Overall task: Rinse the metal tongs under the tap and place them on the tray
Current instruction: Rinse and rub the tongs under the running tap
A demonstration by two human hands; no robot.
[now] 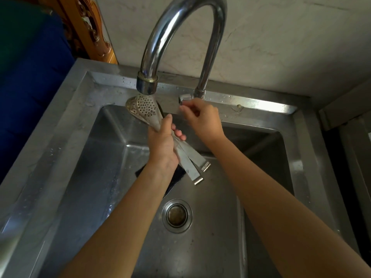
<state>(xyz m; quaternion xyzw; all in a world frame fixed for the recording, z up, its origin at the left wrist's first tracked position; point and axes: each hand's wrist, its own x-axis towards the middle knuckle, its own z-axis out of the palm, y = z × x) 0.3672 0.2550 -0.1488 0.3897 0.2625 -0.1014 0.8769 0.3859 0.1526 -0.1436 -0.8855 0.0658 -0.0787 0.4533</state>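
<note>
My left hand grips the metal tongs around their middle. Their perforated spoon-shaped heads sit directly beneath the spout of the curved chrome tap, and the two flat handle ends stick out below my hand over the basin. My right hand pinches the tap's small lever at the base of the tap. I cannot make out any water stream. No tray is in view.
A steel sink fills the view, with a round drain in its floor and a dark object under my left wrist. A marble wall stands behind, and a carved wooden piece and dark blue surface at left.
</note>
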